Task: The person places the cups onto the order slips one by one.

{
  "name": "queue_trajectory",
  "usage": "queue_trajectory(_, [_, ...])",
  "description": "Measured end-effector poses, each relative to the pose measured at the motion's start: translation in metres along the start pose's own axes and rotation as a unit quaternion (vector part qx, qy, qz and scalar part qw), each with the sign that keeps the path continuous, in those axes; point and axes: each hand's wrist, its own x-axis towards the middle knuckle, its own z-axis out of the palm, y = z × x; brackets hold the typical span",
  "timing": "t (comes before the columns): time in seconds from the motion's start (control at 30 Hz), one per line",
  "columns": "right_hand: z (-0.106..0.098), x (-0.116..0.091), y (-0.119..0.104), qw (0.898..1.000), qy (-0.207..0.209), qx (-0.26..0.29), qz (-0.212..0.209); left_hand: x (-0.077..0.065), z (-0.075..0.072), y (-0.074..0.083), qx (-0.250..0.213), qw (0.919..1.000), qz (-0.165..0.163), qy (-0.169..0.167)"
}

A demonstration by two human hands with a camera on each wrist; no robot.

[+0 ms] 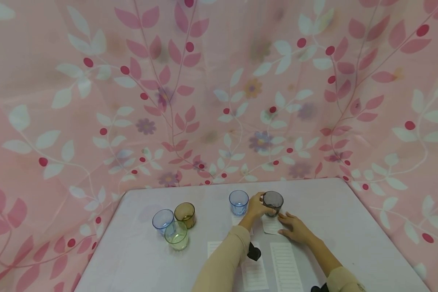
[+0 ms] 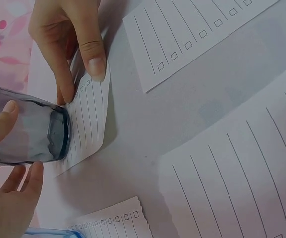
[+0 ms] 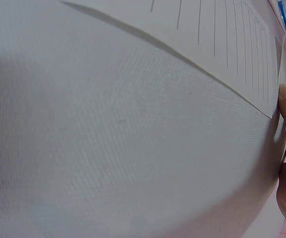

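My left hand [image 1: 256,207] grips a grey tinted glass [image 1: 273,200] at the back of the table, its thumb and fingers on opposite sides. The glass stands over the far end of a small lined paper slip [image 1: 271,226], whose edge curls up in the left wrist view. To the right of it, my right hand [image 1: 295,229] touches the slip, thumb [image 2: 97,68] on its edge and the other fingertips close to the glass base. Just left of my left hand, a blue glass [image 1: 239,202] rests on another lined slip [image 2: 114,220].
Three glasses are grouped at the left: one blue [image 1: 162,219], one amber [image 1: 185,214] and one green [image 1: 176,236]. Larger lined sheets [image 1: 286,265] lie near the front, partly beneath my left sleeve [image 1: 222,263]. A flowered pink curtain [image 1: 211,101] hangs behind the white table [image 1: 131,259].
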Motion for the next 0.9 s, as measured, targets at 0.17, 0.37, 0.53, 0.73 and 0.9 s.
queue_trajectory(0.17, [-0.001, 0.0, -0.001, 1.0, -0.006, 0.004, 0.007, -0.001, 0.002, -0.002, -0.032, 0.9994, 0.003, 0.009])
queue_trajectory(0.37, [-0.001, 0.0, -0.002, 1.0, -0.007, -0.002, 0.011, -0.003, 0.002, -0.003, -0.067, 0.9977, -0.003, -0.001])
queue_trajectory(0.53, [0.0, 0.0, -0.003, 1.0, -0.004, 0.004, 0.011, -0.006, 0.002, -0.004, -0.073, 0.9973, 0.002, 0.007])
queue_trajectory(0.73, [0.001, -0.001, -0.004, 1.0, -0.004, 0.001, 0.012, -0.01, 0.004, -0.007, -0.082, 0.9962, 0.004, 0.028])
queue_trajectory(0.9, [-0.001, -0.001, -0.005, 1.0, 0.001, 0.002, 0.015, -0.013, 0.003, -0.006, -0.094, 0.9948, 0.009, 0.036])
